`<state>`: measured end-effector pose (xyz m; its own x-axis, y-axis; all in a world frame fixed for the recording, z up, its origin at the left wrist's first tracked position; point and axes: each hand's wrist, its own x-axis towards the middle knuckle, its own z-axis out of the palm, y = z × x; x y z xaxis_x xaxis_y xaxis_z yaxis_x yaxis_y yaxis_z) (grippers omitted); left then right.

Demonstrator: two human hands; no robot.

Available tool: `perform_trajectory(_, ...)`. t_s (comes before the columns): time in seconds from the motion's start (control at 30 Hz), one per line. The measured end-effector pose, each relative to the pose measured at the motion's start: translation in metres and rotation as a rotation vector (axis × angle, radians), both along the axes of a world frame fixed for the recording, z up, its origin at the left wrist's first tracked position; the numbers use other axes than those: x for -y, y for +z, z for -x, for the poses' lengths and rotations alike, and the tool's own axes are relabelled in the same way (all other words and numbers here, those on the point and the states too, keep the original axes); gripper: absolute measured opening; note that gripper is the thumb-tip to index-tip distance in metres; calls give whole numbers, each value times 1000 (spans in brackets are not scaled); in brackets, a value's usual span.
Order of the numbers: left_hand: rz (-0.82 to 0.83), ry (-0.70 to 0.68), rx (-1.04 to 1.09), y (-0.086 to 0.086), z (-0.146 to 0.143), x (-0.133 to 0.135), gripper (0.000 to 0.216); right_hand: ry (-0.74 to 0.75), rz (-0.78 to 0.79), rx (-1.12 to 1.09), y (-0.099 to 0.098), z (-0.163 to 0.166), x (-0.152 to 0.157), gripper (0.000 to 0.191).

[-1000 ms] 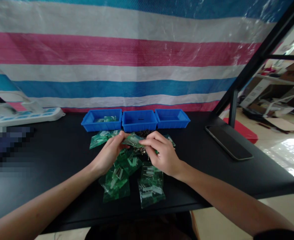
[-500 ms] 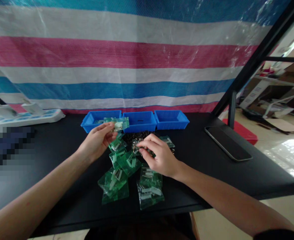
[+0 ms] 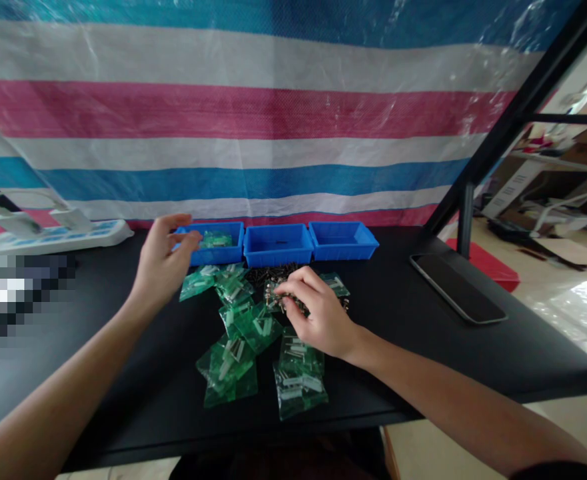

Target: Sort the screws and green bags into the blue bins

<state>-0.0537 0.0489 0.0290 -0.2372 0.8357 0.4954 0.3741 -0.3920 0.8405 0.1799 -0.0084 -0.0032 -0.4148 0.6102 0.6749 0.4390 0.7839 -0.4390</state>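
My left hand [image 3: 166, 263] is at the left edge of the left blue bin [image 3: 223, 255], fingers apart with nothing in them. Inside that bin lie green plastic packets [image 3: 216, 239]. My right hand [image 3: 318, 310] rests over a heap of small metal hardware [image 3: 272, 293], its thumb and fingertips brought close together; what they hold, if anything, is hidden. Dark screws [image 3: 263, 274] lie heaped behind it. Green-tinted packets of white and metal pieces [image 3: 230, 363] form a loose column between the hands, and more packets [image 3: 300, 383] lie near my right wrist.
A middle blue bin [image 3: 278, 256] and a right blue bin [image 3: 343, 251] stand in the row. On the right lies a phone [image 3: 458, 288] beside a black frame post [image 3: 464, 220]. A power strip [image 3: 93, 235] with plugs sits at the back left of the black table [image 3: 383, 373].
My left hand has let go of a green packet and moved left, its fingers opening. Packets now show inside the left bin. My right hand has hardly moved.
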Motion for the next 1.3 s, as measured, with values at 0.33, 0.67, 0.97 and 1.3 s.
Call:
perform_trajectory(0.33,-38,-546,-755,-27,-43,33,17,-77,-51,-26,4,2,3,32)
perform_trajectory(0.67,40,-510,-732,-34,-47,33,17,-107,-38,53,10,-6,-5,21)
perform_trajectory(0.97,71,-427,-850,-46,-44,29,31,-292,217,713,31,-48,-24,32)
perform_trajectory(1.3,80,-447,-807,-42,-46,32,35,-294,397,823,26,-64,-35,40)
